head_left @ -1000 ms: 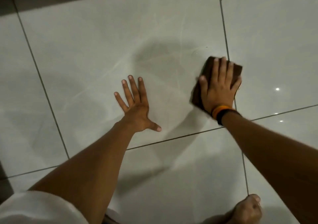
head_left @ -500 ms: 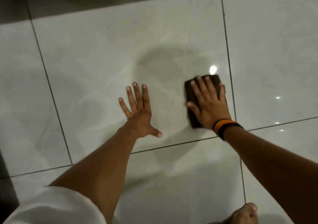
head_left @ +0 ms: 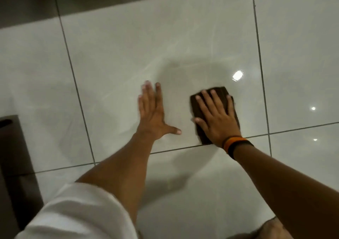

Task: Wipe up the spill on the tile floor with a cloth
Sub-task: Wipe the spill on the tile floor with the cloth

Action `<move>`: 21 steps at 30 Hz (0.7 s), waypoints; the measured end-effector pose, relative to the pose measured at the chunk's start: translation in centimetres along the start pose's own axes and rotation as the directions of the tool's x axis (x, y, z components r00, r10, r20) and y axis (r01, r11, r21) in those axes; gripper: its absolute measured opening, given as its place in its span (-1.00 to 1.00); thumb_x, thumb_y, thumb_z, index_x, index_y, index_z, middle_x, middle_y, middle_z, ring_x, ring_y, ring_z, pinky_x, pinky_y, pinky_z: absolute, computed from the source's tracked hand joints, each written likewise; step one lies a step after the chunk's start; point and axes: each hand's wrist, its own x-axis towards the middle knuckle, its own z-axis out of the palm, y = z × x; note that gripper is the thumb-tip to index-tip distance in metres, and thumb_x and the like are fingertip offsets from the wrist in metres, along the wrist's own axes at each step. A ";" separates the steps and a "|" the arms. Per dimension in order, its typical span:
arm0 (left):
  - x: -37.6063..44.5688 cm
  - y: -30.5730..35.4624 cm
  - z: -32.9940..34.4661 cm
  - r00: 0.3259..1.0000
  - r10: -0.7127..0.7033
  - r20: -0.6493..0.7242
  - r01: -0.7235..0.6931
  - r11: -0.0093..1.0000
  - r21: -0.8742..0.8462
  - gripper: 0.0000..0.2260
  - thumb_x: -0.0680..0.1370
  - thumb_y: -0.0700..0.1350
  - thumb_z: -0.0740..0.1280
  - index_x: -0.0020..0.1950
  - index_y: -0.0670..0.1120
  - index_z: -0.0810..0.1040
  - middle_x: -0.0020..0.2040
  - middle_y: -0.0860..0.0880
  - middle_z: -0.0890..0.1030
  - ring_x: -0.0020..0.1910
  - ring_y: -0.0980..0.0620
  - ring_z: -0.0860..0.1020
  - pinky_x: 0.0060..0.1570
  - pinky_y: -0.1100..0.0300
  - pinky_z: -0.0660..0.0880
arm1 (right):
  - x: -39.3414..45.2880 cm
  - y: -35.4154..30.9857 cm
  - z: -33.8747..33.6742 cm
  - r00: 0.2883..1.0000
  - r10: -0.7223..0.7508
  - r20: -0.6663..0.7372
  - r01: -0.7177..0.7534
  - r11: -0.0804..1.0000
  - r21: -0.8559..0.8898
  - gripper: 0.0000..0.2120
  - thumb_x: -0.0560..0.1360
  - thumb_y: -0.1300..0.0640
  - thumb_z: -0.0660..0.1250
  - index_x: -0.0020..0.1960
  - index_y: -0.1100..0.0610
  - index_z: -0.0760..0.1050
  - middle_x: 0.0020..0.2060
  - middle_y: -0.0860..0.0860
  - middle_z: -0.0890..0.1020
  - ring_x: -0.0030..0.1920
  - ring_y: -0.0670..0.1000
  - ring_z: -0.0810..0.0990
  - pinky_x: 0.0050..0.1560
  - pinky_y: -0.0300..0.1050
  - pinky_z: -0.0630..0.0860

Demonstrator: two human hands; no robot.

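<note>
A dark brown folded cloth (head_left: 222,91) lies flat on the glossy pale tile floor (head_left: 113,51). My right hand (head_left: 216,119) presses down on the cloth with fingers spread, covering most of it; an orange and black band sits on that wrist. My left hand (head_left: 154,113) rests palm down on the bare tile just left of the cloth, fingers together and thumb out, holding nothing. Faint streaks show on the tile around the hands; no clear puddle is visible.
Dark grout lines (head_left: 260,73) cross the floor right of the cloth and just below both hands. A dark brown piece of furniture (head_left: 12,156) stands at the left edge. A darker strip (head_left: 36,3) runs along the top. My knee (head_left: 271,229) shows at the bottom right.
My right hand slid the cloth leftward and toward me, from the right grout line to near the lower one. The left hand stayed planted. The view shifted, bringing the dark furniture into sight.
</note>
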 end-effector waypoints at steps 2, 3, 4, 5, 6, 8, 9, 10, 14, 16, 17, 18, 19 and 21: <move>-0.7 -2.1 -0.7 0.988 -0.148 0.036 0.149 0.988 -0.029 0.64 0.00 0.55 0.53 0.61 -0.10 -0.52 0.59 -0.27 -0.55 0.57 -0.29 -0.55 0.45 -0.44 -0.49 | -1.5 2.0 0.4 0.988 0.152 0.014 -0.152 0.987 0.046 -0.35 0.63 -0.25 -0.06 0.65 -0.01 -0.01 0.66 0.03 0.06 0.65 0.13 0.01 0.53 0.44 0.01; -0.7 -3.1 -1.0 0.981 -0.179 0.076 0.181 0.983 -0.017 0.67 -0.03 0.56 0.53 0.58 -0.11 -0.57 0.56 -0.26 -0.59 0.55 -0.30 -0.58 0.43 -0.47 -0.48 | -1.1 2.4 0.2 0.970 0.242 0.019 -0.243 0.966 0.091 -0.35 0.63 -0.24 -0.05 0.65 -0.01 -0.02 0.66 0.03 0.05 0.65 0.13 0.00 0.53 0.45 -0.01; -0.7 -4.1 -1.1 0.979 -0.171 0.112 0.171 0.985 0.009 0.69 -0.04 0.55 0.54 0.56 -0.10 -0.61 0.54 -0.24 -0.63 0.53 -0.30 -0.61 0.42 -0.49 -0.47 | -0.1 2.5 -0.2 0.938 0.345 0.015 -0.344 0.929 0.138 -0.35 0.64 -0.23 -0.06 0.65 0.00 -0.05 0.66 0.04 0.02 0.65 0.14 -0.02 0.53 0.46 -0.03; -0.5 -4.8 -1.0 0.981 -0.142 0.136 0.139 0.990 0.032 0.69 -0.04 0.52 0.57 0.54 -0.10 -0.63 0.52 -0.22 -0.66 0.51 -0.31 -0.63 0.40 -0.50 -0.49 | 1.7 2.2 -0.7 0.891 0.454 -0.001 -0.446 0.876 0.184 -0.34 0.64 -0.23 -0.08 0.65 0.01 -0.09 0.66 0.05 -0.01 0.65 0.15 -0.06 0.52 0.47 -0.05; -0.3 -5.2 -1.1 0.981 -0.115 0.154 0.111 0.993 0.036 0.69 -0.02 0.50 0.60 0.53 -0.10 -0.64 0.51 -0.22 -0.67 0.50 -0.31 -0.64 0.37 -0.49 -0.52 | 3.9 1.6 -1.4 0.838 0.546 -0.019 -0.528 0.819 0.226 -0.33 0.64 -0.23 -0.10 0.65 0.03 -0.11 0.66 0.06 -0.03 0.65 0.16 -0.08 0.52 0.49 -0.06; -0.1 -5.7 -1.5 0.981 -0.084 0.174 0.083 0.996 0.010 0.69 0.00 0.44 0.63 0.52 -0.09 -0.65 0.49 -0.20 -0.70 0.47 -0.31 -0.67 0.31 -0.45 -0.57 | 8.5 -1.0 -2.8 0.791 0.608 -0.060 -0.573 0.772 0.274 -0.31 0.63 -0.23 -0.11 0.65 0.06 -0.11 0.66 0.08 -0.03 0.65 0.17 -0.08 0.50 0.50 -0.05; -0.2 -5.9 -1.5 0.981 -0.069 0.179 0.068 0.998 0.012 0.69 0.00 0.43 0.64 0.52 -0.08 -0.65 0.48 -0.19 -0.71 0.46 -0.30 -0.68 0.29 -0.43 -0.59 | 10.4 -2.7 -3.3 0.818 0.568 -0.089 -0.530 0.805 0.269 -0.32 0.63 -0.22 -0.10 0.65 0.06 -0.09 0.66 0.08 -0.01 0.65 0.17 -0.06 0.51 0.50 -0.06; -0.4 -6.0 -1.5 0.981 -0.063 0.183 0.060 0.998 0.019 0.68 0.00 0.42 0.65 0.52 -0.07 -0.66 0.47 -0.18 -0.72 0.46 -0.30 -0.69 0.29 -0.42 -0.60 | 12.0 -4.7 -3.6 0.869 0.480 -0.120 -0.445 0.864 0.235 -0.32 0.63 -0.22 -0.09 0.65 0.06 -0.07 0.66 0.08 0.01 0.65 0.17 -0.04 0.51 0.49 -0.07; -0.4 -6.0 -1.6 0.983 -0.053 0.174 0.051 0.999 0.015 0.65 0.05 0.39 0.65 0.52 -0.06 -0.65 0.48 -0.16 -0.72 0.46 -0.28 -0.69 0.36 -0.44 -0.57 | 10.7 -10.4 -2.7 0.992 -0.078 -0.101 0.078 0.997 0.004 -0.37 0.66 -0.19 -0.02 0.65 0.04 0.00 0.65 0.07 0.07 0.65 0.17 0.01 0.52 0.49 -0.05; -0.4 -6.1 -1.5 0.983 -0.049 0.175 0.047 0.999 0.014 0.63 0.08 0.39 0.65 0.53 -0.07 -0.65 0.49 -0.18 -0.71 0.46 -0.30 -0.68 0.39 -0.48 -0.51 | 6.3 -9.6 -1.4 0.971 -0.239 0.004 0.239 0.970 -0.051 -0.37 0.67 -0.21 -0.03 0.66 0.01 -0.03 0.66 0.05 0.04 0.65 0.14 -0.01 0.53 0.45 -0.03; -0.3 -6.2 -1.5 0.982 -0.053 0.180 0.052 0.999 0.006 0.63 0.09 0.38 0.65 0.52 -0.07 -0.65 0.49 -0.19 -0.70 0.47 -0.30 -0.67 0.40 -0.50 -0.49 | 4.2 -8.3 -0.8 0.962 -0.269 0.043 0.272 0.960 -0.064 -0.37 0.66 -0.22 -0.05 0.66 -0.01 -0.04 0.66 0.03 0.04 0.65 0.14 -0.01 0.53 0.43 -0.02; -0.3 -6.3 -1.5 0.981 -0.058 0.183 0.058 0.998 0.005 0.62 0.10 0.37 0.65 0.52 -0.08 -0.65 0.49 -0.19 -0.70 0.47 -0.31 -0.67 0.40 -0.51 -0.48 | 2.3 -6.7 -0.3 0.963 -0.261 0.069 0.265 0.962 -0.066 -0.37 0.65 -0.23 -0.07 0.65 -0.03 -0.03 0.65 0.02 0.06 0.65 0.14 0.02 0.54 0.42 -0.02; -0.3 -6.2 -1.5 0.980 -0.062 0.189 0.061 0.998 0.012 0.62 0.11 0.37 0.65 0.52 -0.08 -0.66 0.49 -0.20 -0.70 0.48 -0.32 -0.66 0.40 -0.51 -0.48 | 1.2 -5.1 -0.2 0.975 -0.207 0.078 0.212 0.975 -0.062 -0.37 0.65 -0.24 -0.09 0.65 -0.04 -0.02 0.65 0.02 0.09 0.65 0.14 0.04 0.54 0.42 -0.01; -0.3 -6.2 -1.4 0.978 -0.074 0.196 0.069 0.997 0.028 0.63 0.10 0.37 0.65 0.52 -0.08 -0.65 0.49 -0.20 -0.69 0.48 -0.32 -0.65 0.38 -0.49 -0.52 | 1.3 -3.0 -0.5 0.998 -0.003 0.061 0.004 1.000 -0.021 -0.37 0.64 -0.25 -0.07 0.65 -0.04 0.00 0.65 0.03 0.11 0.64 0.14 0.05 0.54 0.42 -0.01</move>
